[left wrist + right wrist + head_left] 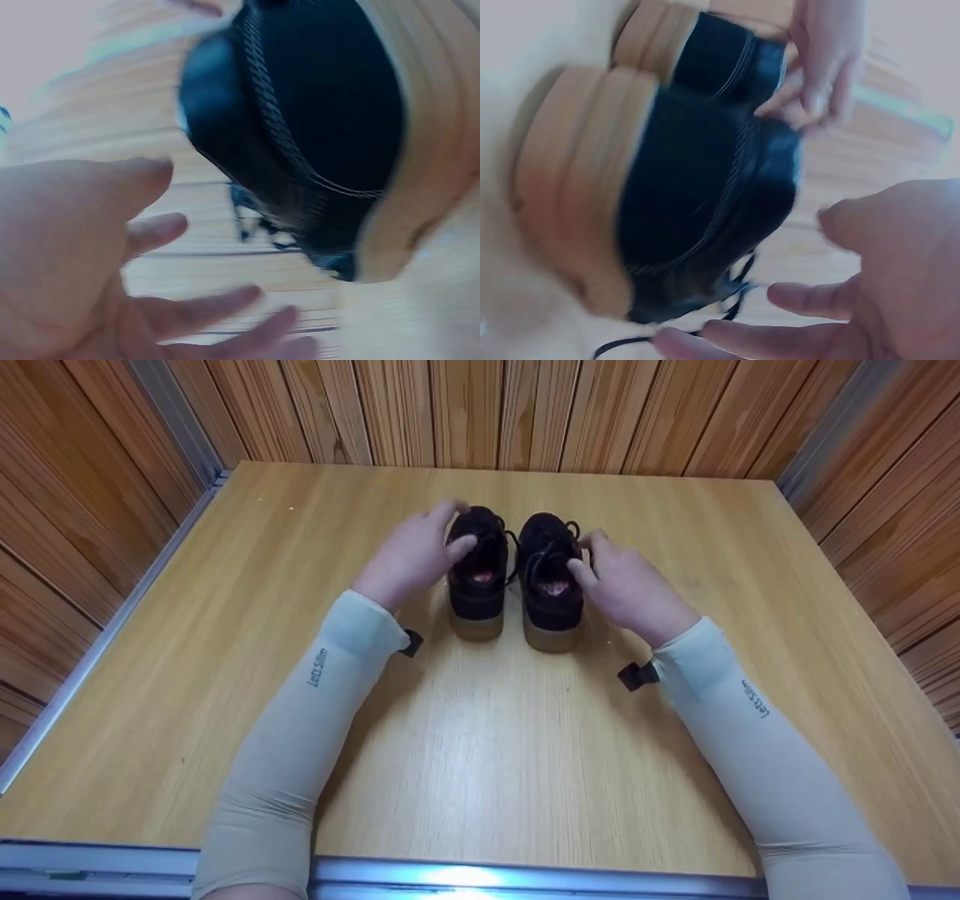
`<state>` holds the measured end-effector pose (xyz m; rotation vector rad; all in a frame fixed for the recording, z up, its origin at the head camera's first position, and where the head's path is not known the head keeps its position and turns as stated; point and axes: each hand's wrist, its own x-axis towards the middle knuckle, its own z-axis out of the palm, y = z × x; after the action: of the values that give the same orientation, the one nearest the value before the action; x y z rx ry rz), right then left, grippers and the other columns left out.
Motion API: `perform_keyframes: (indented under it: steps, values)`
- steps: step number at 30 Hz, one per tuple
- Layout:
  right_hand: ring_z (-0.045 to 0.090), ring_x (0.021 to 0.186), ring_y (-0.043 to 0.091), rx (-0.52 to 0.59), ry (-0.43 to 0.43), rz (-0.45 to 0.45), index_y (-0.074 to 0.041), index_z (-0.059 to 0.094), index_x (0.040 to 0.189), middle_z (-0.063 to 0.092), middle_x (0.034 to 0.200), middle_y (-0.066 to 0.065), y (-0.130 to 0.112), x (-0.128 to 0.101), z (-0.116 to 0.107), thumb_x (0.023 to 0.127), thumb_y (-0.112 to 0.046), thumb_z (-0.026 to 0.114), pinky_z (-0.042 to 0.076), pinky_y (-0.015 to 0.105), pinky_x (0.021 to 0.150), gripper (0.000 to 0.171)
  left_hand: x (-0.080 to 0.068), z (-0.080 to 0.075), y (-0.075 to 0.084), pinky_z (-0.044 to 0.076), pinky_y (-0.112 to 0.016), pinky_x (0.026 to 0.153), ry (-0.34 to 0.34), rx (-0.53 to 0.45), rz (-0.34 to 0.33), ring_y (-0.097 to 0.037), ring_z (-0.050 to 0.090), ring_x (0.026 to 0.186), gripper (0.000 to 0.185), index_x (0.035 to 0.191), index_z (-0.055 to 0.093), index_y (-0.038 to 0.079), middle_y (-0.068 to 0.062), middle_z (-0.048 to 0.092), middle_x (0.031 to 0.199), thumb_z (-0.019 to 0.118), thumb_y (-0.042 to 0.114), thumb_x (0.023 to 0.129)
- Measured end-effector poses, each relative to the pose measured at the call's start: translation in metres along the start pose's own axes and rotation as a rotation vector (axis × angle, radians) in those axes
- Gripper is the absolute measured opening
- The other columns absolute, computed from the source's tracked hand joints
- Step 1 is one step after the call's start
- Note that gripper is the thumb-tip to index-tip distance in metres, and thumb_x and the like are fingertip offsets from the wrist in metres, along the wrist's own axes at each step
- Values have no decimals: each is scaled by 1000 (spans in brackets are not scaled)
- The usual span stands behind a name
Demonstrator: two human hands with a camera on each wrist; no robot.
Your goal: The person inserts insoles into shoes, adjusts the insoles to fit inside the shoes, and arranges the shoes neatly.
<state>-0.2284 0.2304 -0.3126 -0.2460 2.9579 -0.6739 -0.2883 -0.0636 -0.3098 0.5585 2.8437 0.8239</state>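
Note:
Two black lace-up shoes with tan soles stand upright side by side on the table, heels toward me. My left hand (415, 553) is beside the left shoe (478, 601), its thumb over the shoe's opening in the head view. In the left wrist view its fingers (217, 307) are spread and relaxed, with a gap between them and the shoe. On the other side, my right hand (637, 589) is at the outer side of the right shoe (553, 611). The right wrist view shows its fingers (772, 341) loosely extended, holding nothing. Black laces (512, 556) hang between the shoes.
The wooden table (465, 780) has a metal front edge (525, 877). Wood-plank walls (465, 412) rise at the back and both sides. A black strap piece (638, 676) sticks out at the right wrist, with another strap piece (411, 643) at the left.

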Motion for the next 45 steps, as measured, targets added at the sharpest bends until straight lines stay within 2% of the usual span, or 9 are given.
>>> perform_keyframes:
  steps: [4, 7, 11, 15, 22, 28, 34, 41, 45]
  values:
    - [64, 124, 42, 59, -128, 67, -7, 24, 170, 63, 140, 31, 13, 8, 5, 117, -51, 38, 48, 60, 111, 70, 5, 9, -16, 58, -48, 97, -204, -136, -89, -32, 70, 103, 65, 173, 18, 48, -14, 57, 160, 47, 55, 114]
    - [64, 123, 39, 107, -155, 82, -6, 18, 172, 63, 141, 30, 16, 12, 7, 117, -50, 38, 49, 57, 110, 73, 8, 11, -20, 59, -47, 91, -267, -205, -103, -31, 68, 101, 63, 172, 19, 50, -14, 54, 159, 49, 44, 116]
    - [61, 130, 40, 105, -124, 70, -1, 21, 171, 56, 153, 34, 13, 15, 9, 118, -46, 38, 47, 59, 116, 72, 9, 11, -21, 58, -48, 105, -253, -241, -105, -30, 62, 132, 63, 171, 27, 44, -11, 48, 168, 51, 31, 114]
    - [57, 138, 41, 90, -101, 59, 3, 22, 170, 49, 161, 36, 10, 15, 11, 117, -43, 39, 43, 59, 122, 72, 10, 13, -18, 56, -48, 111, -234, -247, -106, -27, 57, 141, 62, 169, 31, 44, -8, 46, 171, 52, 31, 112]
    - [55, 142, 38, 115, -91, 55, 3, 19, 171, 47, 164, 33, 7, 13, 13, 118, -45, 36, 42, 57, 123, 74, 10, 17, -7, 49, -49, 117, -213, -179, -104, -27, 60, 134, 64, 169, 29, 48, -5, 48, 170, 54, 36, 111]
    - [47, 156, 41, 105, -87, 50, 3, 18, 172, 39, 170, 34, 5, 9, 16, 118, -45, 34, 36, 59, 130, 73, 10, 23, -1, 55, -43, 98, -219, -176, -105, -27, 71, 111, 64, 170, 28, 47, -9, 58, 154, 53, 34, 112]
    - [47, 156, 41, 90, -90, 55, 2, 17, 172, 38, 170, 34, 4, 10, 16, 118, -47, 33, 36, 59, 130, 75, 8, 27, 3, 50, -42, 81, -192, -111, -82, -28, 67, 94, 60, 172, 23, 43, -14, 63, 140, 45, 38, 115]
    - [43, 158, 48, 22, -122, 28, 0, 20, 172, 38, 171, 33, 5, 11, 11, 118, -47, 36, 32, 62, 132, 74, 3, 20, -1, 51, -44, 81, -219, -102, -78, -31, 69, 92, 60, 172, 21, 43, -14, 67, 128, 44, 39, 117]
    - [53, 150, 48, -41, -124, 15, 0, 31, 169, 50, 164, 32, 8, 9, 5, 117, -46, 43, 39, 64, 127, 70, -1, 10, -4, 53, -49, 95, -221, -12, -46, -32, 69, 106, 61, 173, 25, 38, -16, 68, 140, 47, 44, 116]
